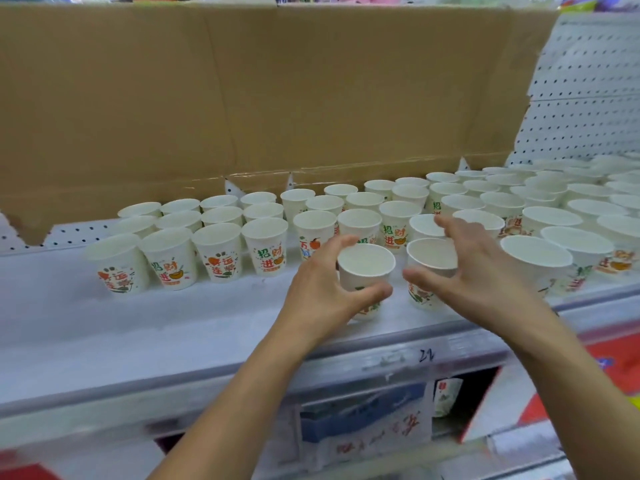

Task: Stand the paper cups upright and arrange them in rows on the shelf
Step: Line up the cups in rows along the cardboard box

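Left hand (317, 292) fingers (341, 241) curling round paper cup (366, 268) mid-wall; right hand (485, 271) spread, released. Cup looking light, crushable, needing gentle grip.

Our left hand (322, 289) grips an upright cup (366, 268), thumb in front. Just beside it, our right hand (485, 271) spreads around a second cup (431, 258). Beyond both hands stand rows of cups (221, 237) on the shelf (138, 334), cardboard (242, 98) behind.

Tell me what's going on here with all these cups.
A person is arranging paper cups on a shop shelf. The left hand grips one upright cup at the front; the right hand is spread around the cup beside it. Behind them, many already stand upright in rows before a cardboard sheet.
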A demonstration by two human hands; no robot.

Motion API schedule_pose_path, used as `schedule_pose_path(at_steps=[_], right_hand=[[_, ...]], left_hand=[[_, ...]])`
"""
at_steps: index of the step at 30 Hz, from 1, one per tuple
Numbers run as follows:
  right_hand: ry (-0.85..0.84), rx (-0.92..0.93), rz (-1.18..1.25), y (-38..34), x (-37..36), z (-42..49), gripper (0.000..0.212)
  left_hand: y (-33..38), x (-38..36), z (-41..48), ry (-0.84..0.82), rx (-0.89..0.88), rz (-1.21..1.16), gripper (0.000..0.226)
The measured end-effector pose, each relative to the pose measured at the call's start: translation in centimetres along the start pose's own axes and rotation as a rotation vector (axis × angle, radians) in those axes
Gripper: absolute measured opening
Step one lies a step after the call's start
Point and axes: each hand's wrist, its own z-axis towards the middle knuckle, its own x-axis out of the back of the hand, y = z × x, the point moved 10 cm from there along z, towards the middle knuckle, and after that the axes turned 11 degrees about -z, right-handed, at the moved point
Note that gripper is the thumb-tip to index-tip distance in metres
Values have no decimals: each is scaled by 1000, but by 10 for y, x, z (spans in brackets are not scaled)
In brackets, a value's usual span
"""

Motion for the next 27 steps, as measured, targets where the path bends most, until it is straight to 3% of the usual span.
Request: schedule_pose_path(at_steps=[6,10,16,21,27], right_hand=[[99,29,24,-12,1,-3,75],[146,144,125,-57,1,-13,77],[-10,360,345,-178,-40,-23,77],[-90,493,467,-269,-78,-26,69],[-134,483,534,-301,-104,-22,80]], left_hand=[[-8,39,-20,121,65,-6,77],[-25,95,-47,233,89,35,78],[-63,209,-92,400,183,119,77],[-93,264,-101,427,219,171,75],[-112,283,-92,380,165,154,81]])
